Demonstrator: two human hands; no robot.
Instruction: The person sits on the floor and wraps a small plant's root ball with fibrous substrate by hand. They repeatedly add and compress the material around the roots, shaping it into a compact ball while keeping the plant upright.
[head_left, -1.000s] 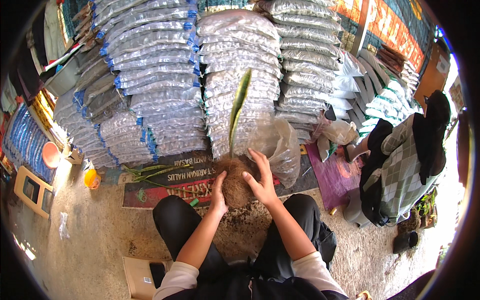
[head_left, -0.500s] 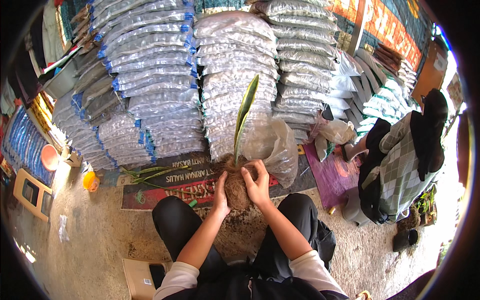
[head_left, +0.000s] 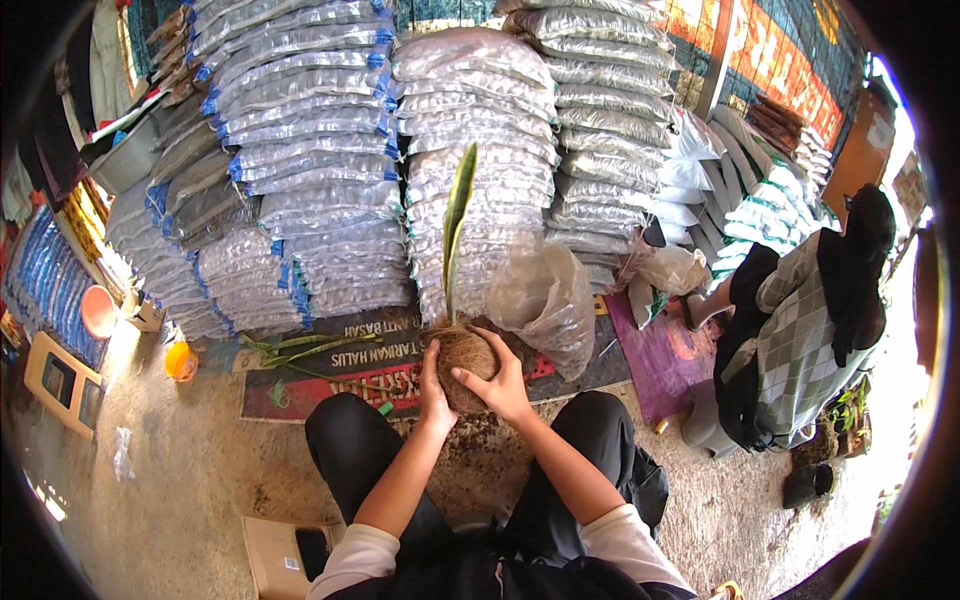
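Note:
Between my knees I hold a brown fibrous root ball (head_left: 465,352), wrapped in what looks like coconut fibre. A single upright snake plant leaf (head_left: 458,225), green with yellow edges, rises from its top. My left hand (head_left: 434,392) is cupped along the ball's left side. Around the right side curves my right hand (head_left: 500,382), its thumb lying across the near face. A crumpled clear plastic bag (head_left: 555,305) stands just beyond my right hand. Several cut or loose long leaves (head_left: 310,345) lie on the dark printed mat (head_left: 275,390) to the left.
Tall stacks of filled plastic sacks (head_left: 475,110) form a wall ahead. At the right, a person in a checked garment (head_left: 800,320) sits by a purple sheet (head_left: 640,375). An orange cup (head_left: 182,362) and beige stool (head_left: 62,385) are left. Cardboard (head_left: 270,560) carries a phone (head_left: 313,548).
The root ball has turned and tilted slightly, so the leaf now stands more upright and further left. My right hand has shifted its grip, with the thumb lower across the ball.

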